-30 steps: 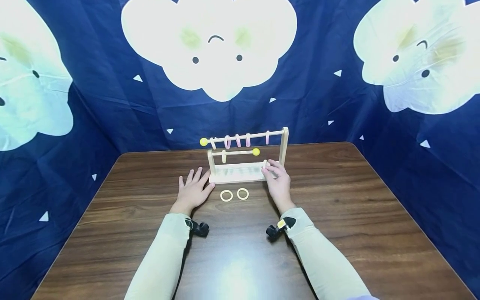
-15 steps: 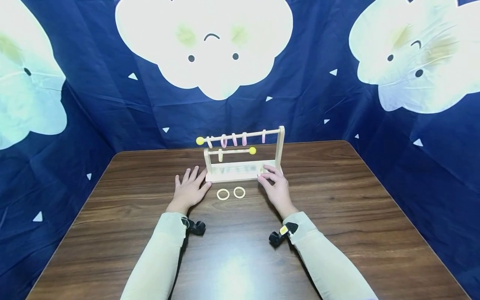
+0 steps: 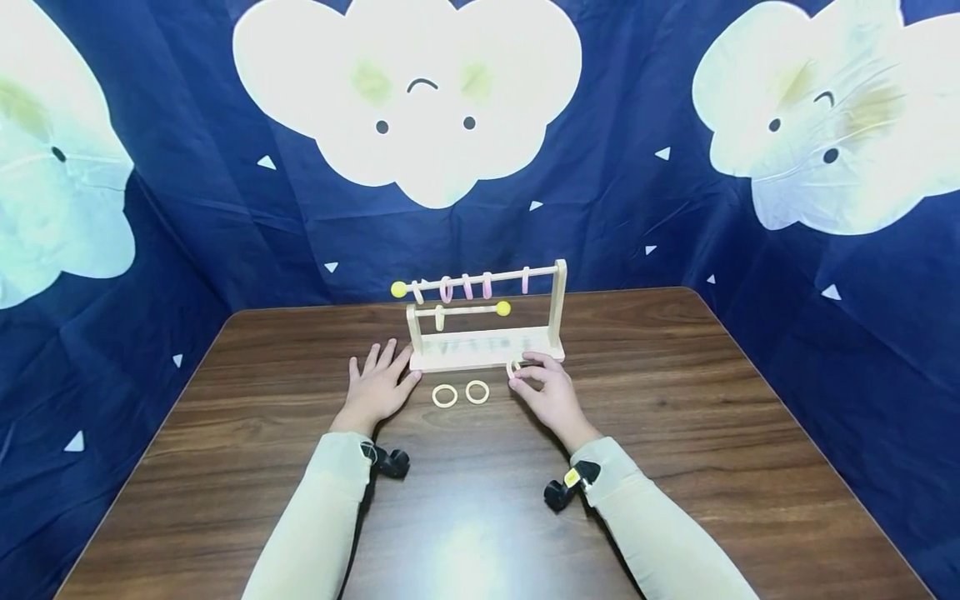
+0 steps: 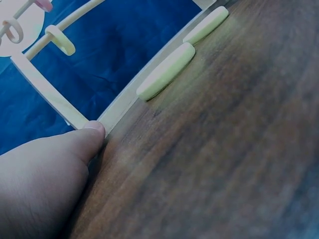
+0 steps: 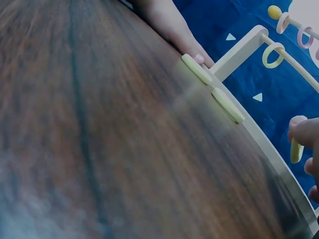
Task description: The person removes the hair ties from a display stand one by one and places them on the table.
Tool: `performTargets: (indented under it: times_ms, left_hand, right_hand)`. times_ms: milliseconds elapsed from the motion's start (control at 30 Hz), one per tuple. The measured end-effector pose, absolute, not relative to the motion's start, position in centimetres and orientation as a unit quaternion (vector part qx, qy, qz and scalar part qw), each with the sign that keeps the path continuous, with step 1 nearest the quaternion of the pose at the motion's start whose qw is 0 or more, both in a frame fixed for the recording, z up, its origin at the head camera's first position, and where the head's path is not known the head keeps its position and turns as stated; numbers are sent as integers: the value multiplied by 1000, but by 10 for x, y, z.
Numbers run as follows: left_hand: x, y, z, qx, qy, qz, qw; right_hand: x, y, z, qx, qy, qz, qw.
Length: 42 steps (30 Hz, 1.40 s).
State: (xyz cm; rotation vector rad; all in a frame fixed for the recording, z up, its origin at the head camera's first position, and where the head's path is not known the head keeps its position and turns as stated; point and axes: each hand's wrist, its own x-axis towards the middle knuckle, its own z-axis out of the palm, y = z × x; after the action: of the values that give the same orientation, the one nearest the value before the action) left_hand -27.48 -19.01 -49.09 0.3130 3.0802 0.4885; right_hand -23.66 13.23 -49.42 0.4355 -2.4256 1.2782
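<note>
The yellow tag (image 3: 573,478) on the right wrist camera (image 3: 557,496) is too small for any writing to be read. Printed clouds (image 3: 420,150) with simple faces and small white triangles mark the blue backdrop (image 3: 450,237).

The left hand (image 3: 373,395) lies palm down on the bench (image 3: 675,467), fingers straight and spread, its thumb touching the left end of the wooden stand (image 3: 480,352). The right hand (image 3: 553,397) reaches in from the other side and pinches a pale ring (image 3: 512,369) upright between thumb and fingers, at the front edge of the stand's base toward its right end. Two loose rings (image 3: 445,406) lie flat on the bench before the base, between the hands. Pink and pale rings hang on the upper rod (image 3: 507,275); one pale ring (image 3: 439,319) hangs on the lower rod (image 3: 472,310).
</note>
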Motion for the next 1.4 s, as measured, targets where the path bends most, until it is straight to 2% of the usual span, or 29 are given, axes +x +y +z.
performTargets:
  times_ms: [333,733,1267,1400]
  left_hand:
    - [-272,-190,-497,96,984,148,11]
    - [-274,-189,-498,96,984,151,5]
    - [-275,-191,-496,96,985,145,6]
    - [-275,-192,-494,97,984,150,5]
  right_hand:
    - [-233,132,-496,182,-899,373,141]
    - [-233,133,-494,196,-913,329,142]
    - [-233,132,-497,180,-920,325,122]
    - [-235,130,-493,175,-910,351,132]
